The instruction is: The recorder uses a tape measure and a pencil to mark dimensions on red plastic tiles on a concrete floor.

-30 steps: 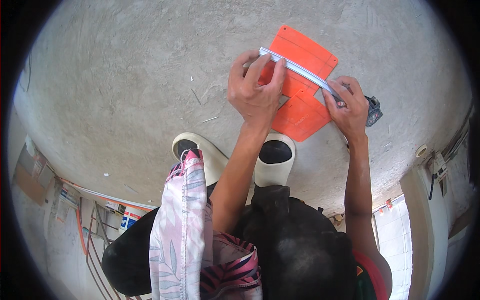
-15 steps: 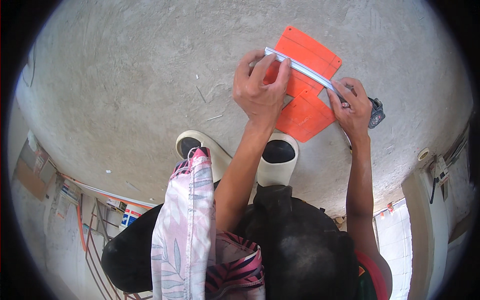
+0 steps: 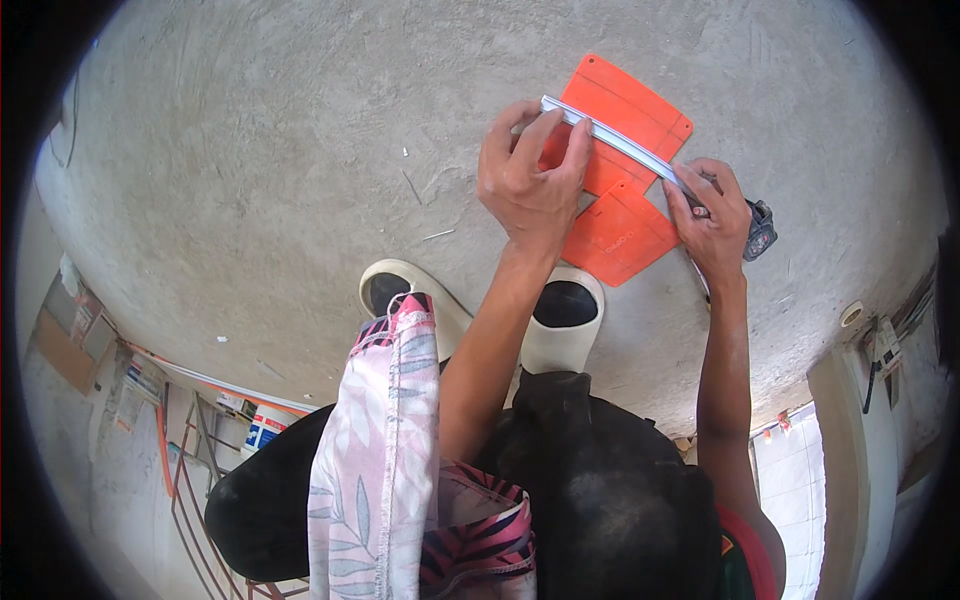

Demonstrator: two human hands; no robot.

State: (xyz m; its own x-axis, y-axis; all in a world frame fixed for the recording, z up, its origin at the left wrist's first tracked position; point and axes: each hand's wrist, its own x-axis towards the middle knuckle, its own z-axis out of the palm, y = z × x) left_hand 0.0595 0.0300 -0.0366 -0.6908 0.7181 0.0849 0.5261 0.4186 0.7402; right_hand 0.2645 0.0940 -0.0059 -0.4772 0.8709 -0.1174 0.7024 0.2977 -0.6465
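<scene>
A short white channel strip (image 3: 632,149) spans the upper of two orange plates, slanting down to the right. Near its left end, my left hand (image 3: 532,185) pinches it between fingers and thumb. My right hand (image 3: 716,215) grips the strip's right end, and a small pale tip shows among its fingers, too small to name. Beneath the strip is the larger orange plate (image 3: 640,100), with small corner holes and dark lines across it. The smaller orange plate (image 3: 620,238) lies closer to me, touching or overlapping it. Just beyond my right hand is a dark tape measure (image 3: 761,232), partly hidden.
Rough grey concrete floor (image 3: 250,200) surrounds the work, with thin offcuts (image 3: 438,235) on it. My pale clogs (image 3: 563,330) stand close to the smaller plate. A patterned cloth (image 3: 375,450) hangs at my knees. A metal rack (image 3: 190,490) and a white bucket (image 3: 265,430) stand at the lower left.
The whole view has shifted slightly, so everything sits a little further right. Both hands keep their hold on the strip, which stays over the plate.
</scene>
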